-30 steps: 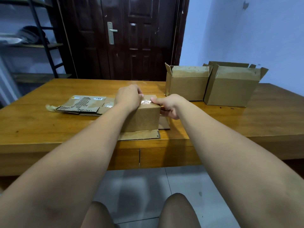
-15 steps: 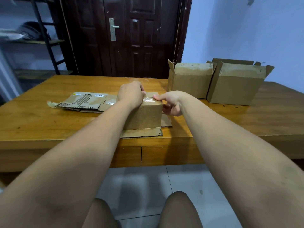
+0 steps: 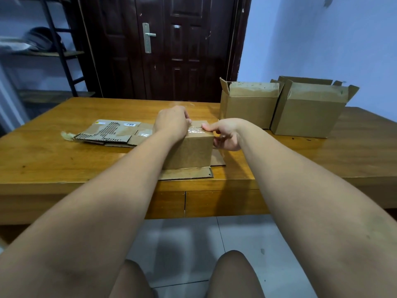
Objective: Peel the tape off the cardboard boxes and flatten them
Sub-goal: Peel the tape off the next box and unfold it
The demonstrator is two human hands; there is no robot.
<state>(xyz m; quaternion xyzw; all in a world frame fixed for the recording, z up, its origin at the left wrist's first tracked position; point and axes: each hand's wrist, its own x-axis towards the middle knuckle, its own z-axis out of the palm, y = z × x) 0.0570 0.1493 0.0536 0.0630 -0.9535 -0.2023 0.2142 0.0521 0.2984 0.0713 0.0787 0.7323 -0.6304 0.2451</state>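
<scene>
A small cardboard box (image 3: 189,151) stands near the table's front edge, its lower flaps spread flat on the wood. Clear tape (image 3: 194,131) shines across its top. My left hand (image 3: 171,122) lies on the top's left part, fingers curled over the far edge, holding the box. At the top right edge is my right hand (image 3: 225,134): its thumb presses on the tape's end and its curled fingers lie against the box's right side, pinching there. Whether the tape has lifted is hidden.
Flattened cardboard (image 3: 113,132) lies left of the box, with a crumpled wad of tape (image 3: 66,135) at its left end. Two open boxes (image 3: 249,104) (image 3: 309,112) stand at the back right of the wooden table (image 3: 64,160). A dark door is behind.
Both hands stay on the small box. My right thumb has crept slightly left along the top edge onto the tape. The view has shifted a little.
</scene>
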